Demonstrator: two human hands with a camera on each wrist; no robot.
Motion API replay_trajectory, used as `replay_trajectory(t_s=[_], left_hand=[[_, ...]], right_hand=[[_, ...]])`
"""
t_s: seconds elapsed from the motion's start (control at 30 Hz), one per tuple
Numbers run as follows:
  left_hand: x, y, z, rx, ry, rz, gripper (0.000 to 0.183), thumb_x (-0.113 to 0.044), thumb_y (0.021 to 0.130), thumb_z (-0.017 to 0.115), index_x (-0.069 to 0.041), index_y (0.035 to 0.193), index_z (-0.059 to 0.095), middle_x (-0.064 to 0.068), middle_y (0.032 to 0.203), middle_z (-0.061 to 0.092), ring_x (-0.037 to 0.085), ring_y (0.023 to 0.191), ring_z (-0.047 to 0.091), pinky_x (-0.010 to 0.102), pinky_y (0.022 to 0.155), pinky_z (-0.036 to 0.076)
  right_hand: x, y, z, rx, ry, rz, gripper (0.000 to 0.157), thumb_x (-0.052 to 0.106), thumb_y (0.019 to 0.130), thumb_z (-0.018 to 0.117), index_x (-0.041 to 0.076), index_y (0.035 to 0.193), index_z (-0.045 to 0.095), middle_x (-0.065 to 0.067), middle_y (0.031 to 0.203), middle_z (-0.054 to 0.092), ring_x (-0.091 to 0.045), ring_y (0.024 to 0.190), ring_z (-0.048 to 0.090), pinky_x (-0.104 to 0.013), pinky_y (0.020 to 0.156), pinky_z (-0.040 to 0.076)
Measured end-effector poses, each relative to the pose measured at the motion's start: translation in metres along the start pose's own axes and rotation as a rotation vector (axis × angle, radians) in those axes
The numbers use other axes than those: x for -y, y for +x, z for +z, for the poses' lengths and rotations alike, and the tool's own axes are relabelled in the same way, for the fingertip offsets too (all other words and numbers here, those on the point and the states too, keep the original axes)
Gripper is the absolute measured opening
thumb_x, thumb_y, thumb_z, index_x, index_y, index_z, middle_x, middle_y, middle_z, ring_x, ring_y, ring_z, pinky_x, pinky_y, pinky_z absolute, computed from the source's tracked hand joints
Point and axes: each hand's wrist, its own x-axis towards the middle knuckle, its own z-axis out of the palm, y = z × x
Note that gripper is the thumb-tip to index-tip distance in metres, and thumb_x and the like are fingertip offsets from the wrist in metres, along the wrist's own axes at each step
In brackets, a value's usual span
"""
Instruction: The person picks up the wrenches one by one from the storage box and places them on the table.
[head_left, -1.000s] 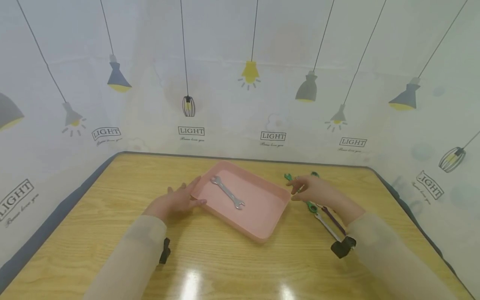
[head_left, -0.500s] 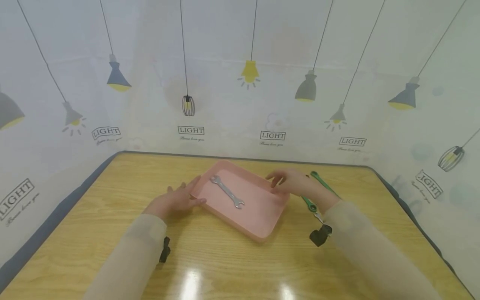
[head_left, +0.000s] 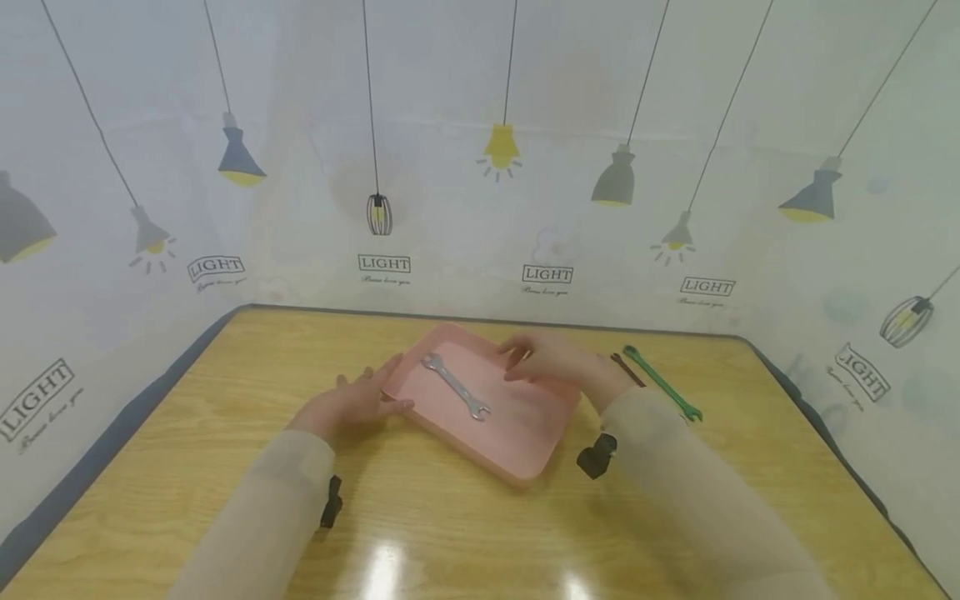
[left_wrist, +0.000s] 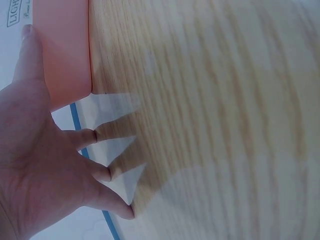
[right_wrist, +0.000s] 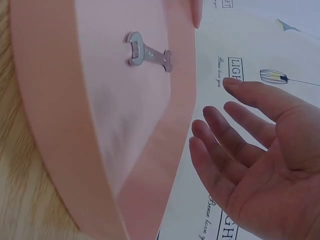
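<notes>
My left hand (head_left: 348, 406) rests at the left corner of a pink tray (head_left: 517, 433), its fingers spread. In the left wrist view the thumb lies along the tray's outer wall (left_wrist: 67, 55), and the other fingers reach down beside it to the table. A silver double open-ended wrench (head_left: 455, 387) lies in the tray's left half. My right hand (head_left: 543, 360) hovers above the tray's far right side. In the right wrist view its loosely bent fingers (right_wrist: 215, 165) hold nothing and stay apart from the wrench.
On the table (head_left: 465, 533) to the right lie a green wrench (head_left: 662, 383) and a dark red wrench (head_left: 627, 369), the latter partly hidden by my right arm. Other tools there are mostly covered by the sleeve (head_left: 690, 467). A printed curtain (head_left: 450, 167) stands behind the table.
My right hand has moved left from beside the wrenches to over the tray. Its arm now covers the green-and-silver wrench seen earlier. The left hand, tray and silver wrench have stayed put.
</notes>
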Motion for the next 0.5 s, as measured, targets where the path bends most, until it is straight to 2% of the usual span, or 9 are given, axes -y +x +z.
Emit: replay_trajectory(t_s=[0.27, 0.5], left_hand=[[-0.001, -0.001, 0.002, 0.002, 0.001, -0.001, 0.087, -0.055, 0.098, 0.047, -0.012, 0.158, 0.001, 0.032, 0.155, 0.012, 0.052, 0.141, 0.003, 0.073, 0.105, -0.007], [-0.002, 0.001, 0.003, 0.009, -0.002, -0.004, 0.087, -0.057, 0.097, 0.046, -0.013, 0.158, 0.001, 0.030, 0.157, 0.010, 0.051, 0.142, 0.002, 0.073, 0.106, -0.007]], right_hand=[[0.005, 0.014, 0.018, 0.030, 0.162, -0.003, 0.052, 0.017, 0.087, 0.074, 0.011, 0.136, 0.056, -0.014, 0.120, 0.063, -0.021, 0.101, 0.062, -0.040, 0.090, 0.052], [0.007, 0.028, 0.027, 0.040, 0.152, 0.012, 0.045, 0.015, 0.087, 0.073, 0.018, 0.130, 0.060, -0.006, 0.111, 0.066, -0.024, 0.101, 0.062, -0.042, 0.090, 0.052]])
